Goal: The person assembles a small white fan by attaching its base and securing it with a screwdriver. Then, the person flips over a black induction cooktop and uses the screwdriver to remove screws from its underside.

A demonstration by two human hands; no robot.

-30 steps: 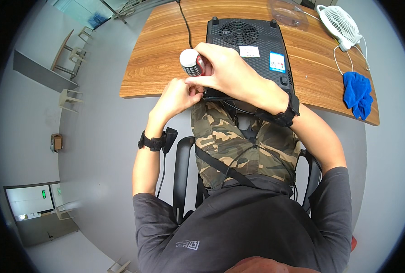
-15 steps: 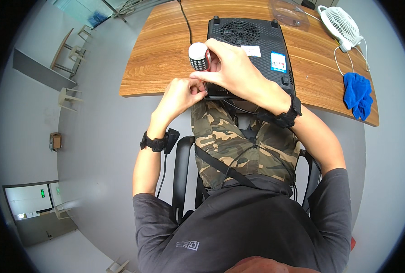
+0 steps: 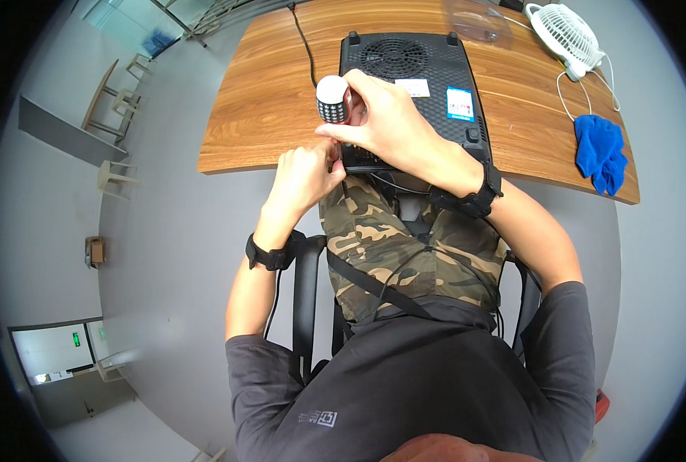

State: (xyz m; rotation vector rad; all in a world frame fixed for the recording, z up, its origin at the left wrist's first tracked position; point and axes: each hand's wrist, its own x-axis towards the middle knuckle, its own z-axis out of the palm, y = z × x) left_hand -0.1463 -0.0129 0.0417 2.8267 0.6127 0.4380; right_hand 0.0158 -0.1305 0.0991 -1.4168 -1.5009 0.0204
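Note:
A black induction-cooker-like appliance (image 3: 435,69) lies underside up on the wooden table, showing a round fan grille, rubber feet and labels. My right hand (image 3: 381,115) is closed around an upright thick handle (image 3: 333,100) with a white rounded end, a black band of white dots and red parts. It looks like a screwdriver, but its lower end is hidden. Just below it, my left hand (image 3: 308,169) pinches at the appliance's near left corner. A small reddish bit shows by its fingertips; what they hold I cannot make out.
A blue cloth (image 3: 601,154) lies at the table's right edge, near a white fan (image 3: 565,38) with a looping cord. A clear plastic cover (image 3: 478,23) sits at the back. A black cable (image 3: 306,42) runs left of the appliance. Chair armrests (image 3: 306,300) flank my legs.
The whole view has shifted slightly, so the table and appliance appear a little further left. My left hand has turned slightly, its fingers still by the corner. My right hand keeps its grip.

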